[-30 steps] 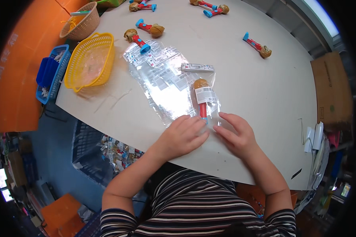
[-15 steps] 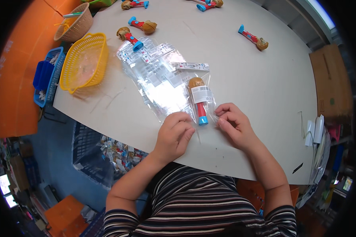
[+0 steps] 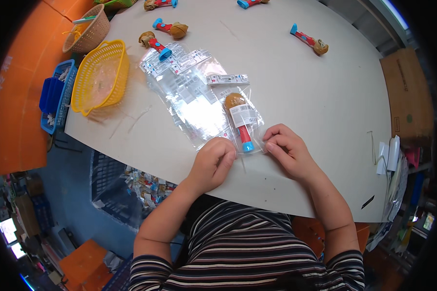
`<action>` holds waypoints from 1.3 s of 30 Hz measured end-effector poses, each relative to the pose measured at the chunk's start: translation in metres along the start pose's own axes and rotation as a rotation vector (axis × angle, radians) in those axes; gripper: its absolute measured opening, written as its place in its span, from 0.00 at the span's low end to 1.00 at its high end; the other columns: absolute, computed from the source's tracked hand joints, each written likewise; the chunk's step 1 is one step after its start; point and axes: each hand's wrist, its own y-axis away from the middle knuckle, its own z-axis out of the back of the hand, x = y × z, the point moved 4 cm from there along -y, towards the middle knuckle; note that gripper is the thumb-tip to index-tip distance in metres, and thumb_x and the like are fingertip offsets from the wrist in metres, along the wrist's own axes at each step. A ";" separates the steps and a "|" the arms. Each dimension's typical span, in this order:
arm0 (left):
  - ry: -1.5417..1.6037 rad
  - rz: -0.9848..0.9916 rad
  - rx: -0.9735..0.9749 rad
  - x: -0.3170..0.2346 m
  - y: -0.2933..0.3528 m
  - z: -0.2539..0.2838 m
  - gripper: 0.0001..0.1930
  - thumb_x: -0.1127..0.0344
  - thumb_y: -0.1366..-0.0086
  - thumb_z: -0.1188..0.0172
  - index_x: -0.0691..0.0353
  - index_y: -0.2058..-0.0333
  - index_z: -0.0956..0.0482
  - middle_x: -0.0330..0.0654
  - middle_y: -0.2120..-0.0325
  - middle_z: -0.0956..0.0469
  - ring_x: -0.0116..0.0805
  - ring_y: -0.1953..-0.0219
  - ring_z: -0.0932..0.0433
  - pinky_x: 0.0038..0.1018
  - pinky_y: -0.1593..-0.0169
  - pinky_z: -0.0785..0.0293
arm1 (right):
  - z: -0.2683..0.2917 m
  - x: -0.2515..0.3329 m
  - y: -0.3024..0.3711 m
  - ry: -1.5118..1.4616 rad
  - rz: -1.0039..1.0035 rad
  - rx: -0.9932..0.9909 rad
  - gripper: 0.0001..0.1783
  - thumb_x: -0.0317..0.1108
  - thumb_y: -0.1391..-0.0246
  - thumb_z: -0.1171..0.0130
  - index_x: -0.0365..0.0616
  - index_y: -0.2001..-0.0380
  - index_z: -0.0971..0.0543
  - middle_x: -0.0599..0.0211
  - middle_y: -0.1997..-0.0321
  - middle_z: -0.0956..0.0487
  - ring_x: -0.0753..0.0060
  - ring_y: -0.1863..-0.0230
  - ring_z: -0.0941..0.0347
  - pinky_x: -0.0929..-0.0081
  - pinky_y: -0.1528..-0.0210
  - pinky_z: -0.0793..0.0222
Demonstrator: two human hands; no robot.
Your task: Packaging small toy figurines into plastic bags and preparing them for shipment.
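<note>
Table [image 3: 320, 106], off-wht. Bag pile [image 3: 187, 97], flat, clear. Clear bag [image 3: 256, 138], wht header, at pile's R edge. L hand [image 3: 211, 164], R hand [image 3: 289, 151]: fingers narrow, pinching bag's near corners. Toy [image 3: 244, 134], in bag on table: brn rounded top, red stem, blue base twd person. Label [image 3: 243, 117], wht, over toy's mid.
</note>
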 end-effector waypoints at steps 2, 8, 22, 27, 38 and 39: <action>-0.003 0.039 0.003 0.002 0.001 0.000 0.05 0.77 0.34 0.47 0.66 0.71 0.27 0.45 0.70 0.24 0.37 0.66 0.25 0.29 0.57 0.28 | -0.001 -0.001 -0.001 0.003 -0.011 -0.002 0.09 0.28 0.38 0.46 0.37 0.71 0.21 0.65 0.54 0.27 0.74 0.57 0.30 0.78 0.53 0.34; -0.255 -0.099 -0.002 -0.009 0.000 0.002 0.03 0.76 0.40 0.40 0.63 0.70 0.25 0.44 0.65 0.22 0.41 0.61 0.23 0.33 0.55 0.27 | -0.001 -0.001 0.003 0.091 0.002 -0.027 0.04 0.26 0.42 0.41 0.39 0.70 0.20 0.64 0.55 0.27 0.72 0.57 0.29 0.76 0.55 0.32; -0.608 -0.558 0.024 -0.019 0.008 0.000 0.13 0.71 0.51 0.30 0.63 0.67 0.22 0.44 0.57 0.20 0.46 0.53 0.21 0.37 0.54 0.24 | -0.016 0.026 0.008 0.692 0.707 -0.010 0.09 0.27 0.57 0.31 0.46 0.74 0.23 0.58 0.42 0.22 0.54 0.42 0.27 0.54 0.40 0.33; -0.513 -0.683 0.172 -0.020 0.014 0.001 0.08 0.75 0.51 0.36 0.66 0.71 0.26 0.49 0.54 0.19 0.47 0.53 0.20 0.35 0.55 0.21 | -0.018 0.017 0.000 0.686 0.656 0.094 0.09 0.28 0.55 0.35 0.47 0.75 0.27 0.65 0.41 0.21 0.58 0.38 0.28 0.52 0.36 0.38; -0.405 -0.697 0.296 -0.019 0.017 0.000 0.08 0.77 0.46 0.36 0.65 0.67 0.24 0.51 0.55 0.20 0.49 0.51 0.20 0.36 0.50 0.20 | -0.017 0.016 0.004 0.642 0.635 0.130 0.08 0.29 0.54 0.36 0.47 0.74 0.27 0.64 0.42 0.21 0.58 0.39 0.27 0.51 0.35 0.39; -0.303 -0.594 0.259 -0.015 0.016 0.001 0.08 0.77 0.44 0.35 0.65 0.65 0.24 0.51 0.56 0.20 0.49 0.51 0.20 0.36 0.50 0.20 | -0.017 0.017 0.005 0.626 0.667 0.106 0.07 0.28 0.54 0.36 0.45 0.74 0.26 0.62 0.42 0.21 0.58 0.41 0.26 0.53 0.38 0.35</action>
